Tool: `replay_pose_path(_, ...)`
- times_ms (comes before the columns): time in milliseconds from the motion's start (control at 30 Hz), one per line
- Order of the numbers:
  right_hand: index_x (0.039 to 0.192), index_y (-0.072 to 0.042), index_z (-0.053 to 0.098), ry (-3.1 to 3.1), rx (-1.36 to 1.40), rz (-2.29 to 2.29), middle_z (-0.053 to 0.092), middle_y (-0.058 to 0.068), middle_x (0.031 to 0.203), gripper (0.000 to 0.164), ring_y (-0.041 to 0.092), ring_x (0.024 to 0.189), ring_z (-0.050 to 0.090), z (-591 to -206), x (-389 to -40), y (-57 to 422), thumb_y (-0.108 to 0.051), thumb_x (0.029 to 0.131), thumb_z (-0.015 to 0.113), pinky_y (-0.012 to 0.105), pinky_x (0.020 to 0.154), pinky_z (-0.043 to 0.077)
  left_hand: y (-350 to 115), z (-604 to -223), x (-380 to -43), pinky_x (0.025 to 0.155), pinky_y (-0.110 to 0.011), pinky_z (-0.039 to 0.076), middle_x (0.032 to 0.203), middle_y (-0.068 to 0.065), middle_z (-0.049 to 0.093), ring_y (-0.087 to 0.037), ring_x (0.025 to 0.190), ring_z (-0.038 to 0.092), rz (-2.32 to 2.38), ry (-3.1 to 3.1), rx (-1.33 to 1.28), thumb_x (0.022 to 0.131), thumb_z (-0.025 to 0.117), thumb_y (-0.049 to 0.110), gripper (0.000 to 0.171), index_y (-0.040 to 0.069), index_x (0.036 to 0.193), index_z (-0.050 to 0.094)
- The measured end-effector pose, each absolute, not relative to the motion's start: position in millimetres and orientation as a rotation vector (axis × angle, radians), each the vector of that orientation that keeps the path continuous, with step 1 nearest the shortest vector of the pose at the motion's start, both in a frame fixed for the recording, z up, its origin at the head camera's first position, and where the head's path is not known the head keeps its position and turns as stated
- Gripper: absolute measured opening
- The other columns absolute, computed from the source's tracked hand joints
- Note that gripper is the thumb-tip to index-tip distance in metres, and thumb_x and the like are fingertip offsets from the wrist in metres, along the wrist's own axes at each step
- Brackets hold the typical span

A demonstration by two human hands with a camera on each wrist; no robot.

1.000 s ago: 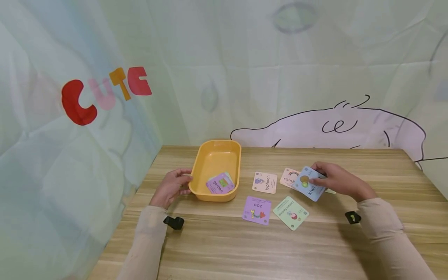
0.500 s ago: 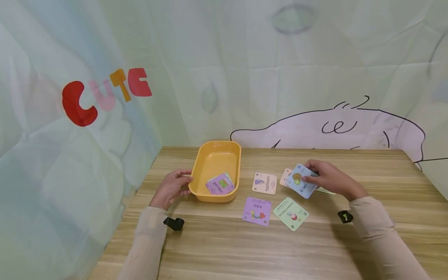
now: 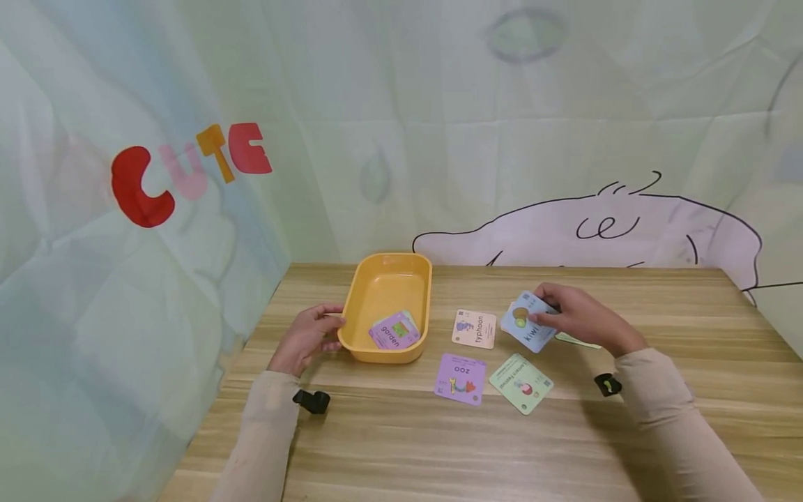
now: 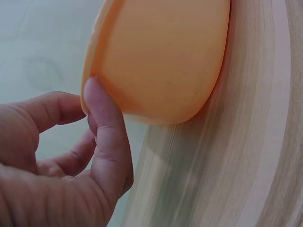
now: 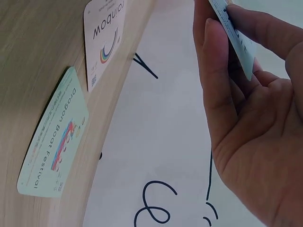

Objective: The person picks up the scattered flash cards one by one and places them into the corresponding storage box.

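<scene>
My left hand [image 3: 306, 338] pinches the near left rim of a yellow plastic tray [image 3: 351, 300]; the left wrist view shows thumb and fingers [image 4: 106, 127] on either side of that rim. Inside the tray a purple "garden" card [image 3: 394, 330] lies over a greenish one. Held above the table, a blue "kiwi" card [image 3: 524, 328] is pinched between the thumb and fingers of my right hand [image 3: 586, 317]. Beneath it, the "rainbow" card [image 5: 104, 35] is mostly hidden in the head view. Beside that lies a pale green "Dragon Boat Festival" card [image 5: 54, 142].
A pink "typhoon" card [image 3: 475, 328], a purple "zoo" card [image 3: 461, 378] and a green "Lantern Festival" card [image 3: 522, 383] lie between the tray and my right hand. A printed cloth backdrop [image 3: 351, 139] stands behind the wooden table [image 3: 401, 453].
My right hand has moved left with the kiwi card, which now covers most of the rainbow card in the head view. My left hand and the tray have stayed in place.
</scene>
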State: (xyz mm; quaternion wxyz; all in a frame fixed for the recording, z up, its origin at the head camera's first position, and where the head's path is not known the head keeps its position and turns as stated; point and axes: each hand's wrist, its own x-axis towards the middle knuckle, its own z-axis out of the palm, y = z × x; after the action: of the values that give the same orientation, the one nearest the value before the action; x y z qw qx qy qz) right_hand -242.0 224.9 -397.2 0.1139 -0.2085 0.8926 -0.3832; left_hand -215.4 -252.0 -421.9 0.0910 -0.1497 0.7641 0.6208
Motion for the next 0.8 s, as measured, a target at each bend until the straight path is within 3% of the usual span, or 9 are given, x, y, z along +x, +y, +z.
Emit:
replay_pose_path(367, 0.107, -0.004, 0.059, 2.603, -0.659, -1.176, 0.073, 0.007, 0.097, 0.017, 0.019, 0.081, 0.067, -399, -245, 215, -0.013, 0.097, 0.069, 0.040, 0.069, 0.060, -252, -423, -215, 0.069, -0.026, 0.060, 0.129, -0.018, 0.059, -0.020, 0.087, 0.063, 1.864, 2.262, -0.416, 0.100, 0.062, 0.012, 0.040, 0.003, 0.139, 0.055)
replay_pose_path(567, 0.107, -0.004, 0.060, 2.624, -0.665, -1.168, 0.072, 0.006, 0.098, 0.017, 0.018, 0.083, 0.066, -397, -245, 208, -0.014, 0.096, 0.070, 0.031, 0.071, 0.057, -252, -424, -216, 0.068, -0.026, 0.059, 0.127, -0.017, 0.059, -0.019, 0.086, 0.063, 1.870, 2.262, -0.406, 0.100, 0.061, 0.011, 0.039, 0.002, 0.138, 0.056)
replay_pose_path(800, 0.108, -0.005, 0.061, 2.639, -0.638, -1.164, 0.072, 0.007, 0.100, 0.018, 0.018, 0.085, 0.066, -395, -248, 200, -0.015, 0.097, 0.070, 0.031, 0.075, 0.057, -253, -424, -217, 0.070, -0.027, 0.060, 0.129, -0.017, 0.057, -0.020, 0.088, 0.063, 1.863, 2.260, -0.412, 0.101, 0.062, 0.013, 0.039, 0.003, 0.139, 0.055)
